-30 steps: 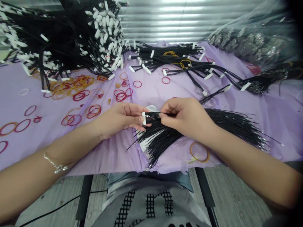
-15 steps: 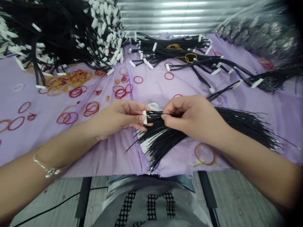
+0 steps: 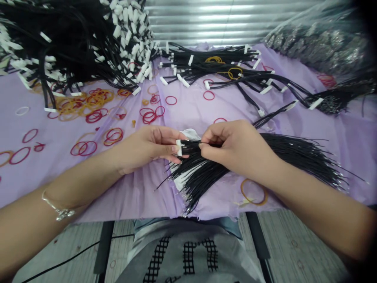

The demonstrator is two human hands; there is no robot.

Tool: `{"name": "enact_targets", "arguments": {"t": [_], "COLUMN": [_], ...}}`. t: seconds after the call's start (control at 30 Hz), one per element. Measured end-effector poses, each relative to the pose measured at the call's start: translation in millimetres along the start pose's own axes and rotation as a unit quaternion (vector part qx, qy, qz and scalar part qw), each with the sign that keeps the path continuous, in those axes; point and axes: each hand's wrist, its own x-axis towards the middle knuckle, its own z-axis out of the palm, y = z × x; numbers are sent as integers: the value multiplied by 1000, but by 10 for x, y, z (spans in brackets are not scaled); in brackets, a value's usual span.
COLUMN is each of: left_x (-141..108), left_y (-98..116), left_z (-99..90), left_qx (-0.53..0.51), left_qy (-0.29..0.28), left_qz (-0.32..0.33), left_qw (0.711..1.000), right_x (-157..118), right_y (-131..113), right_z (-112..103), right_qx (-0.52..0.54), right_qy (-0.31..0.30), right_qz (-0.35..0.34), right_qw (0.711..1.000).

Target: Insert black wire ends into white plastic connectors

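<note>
Between the thumb and fingers of my left hand (image 3: 159,146) is a white connector (image 3: 179,147), standing with its long side across the wires. Thin black wires (image 3: 190,147) run from the connector toward the right. My right hand (image 3: 229,142) pinches close by, thumb against forefinger, on a black wire; how many wires it holds is hidden by the fingers. Under both hands lies a fanned bundle of loose black wires (image 3: 203,181) with small metal tips, partly on a white sheet (image 3: 179,179). The bundle reaches out to the right beneath my right hand.
A large heap of black cables with white connectors (image 3: 73,43) fills the back left. Tied cable bundles (image 3: 206,65) lie at the back. Red and yellow rubber bands (image 3: 94,98) are scattered over the purple cloth (image 3: 132,196). A clear plastic bag (image 3: 321,47) stands back right.
Both hands keep almost the same place and grip. The right hand has shifted very slightly left, and the view has turned a little.
</note>
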Motion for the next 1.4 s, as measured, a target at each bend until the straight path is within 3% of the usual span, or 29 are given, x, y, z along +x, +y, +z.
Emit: {"name": "enact_targets", "arguments": {"t": [0.57, 1.23, 1.4], "left_x": [-11, -4, -14], "left_y": [-9, -11, -6], "left_z": [-21, 6, 28], "left_qx": [26, 28, 34], "left_qy": [-9, 3, 11], "left_qz": [16, 19, 21], "left_qw": [999, 999, 999], "right_x": [-25, -4, -5], "right_y": [7, 18, 19], "right_z": [-29, 29, 17], "right_qx": [-6, -31, -22], "right_qy": [-37, 16, -14], "right_qz": [-34, -16, -21], "right_qw": [999, 999, 999]}}
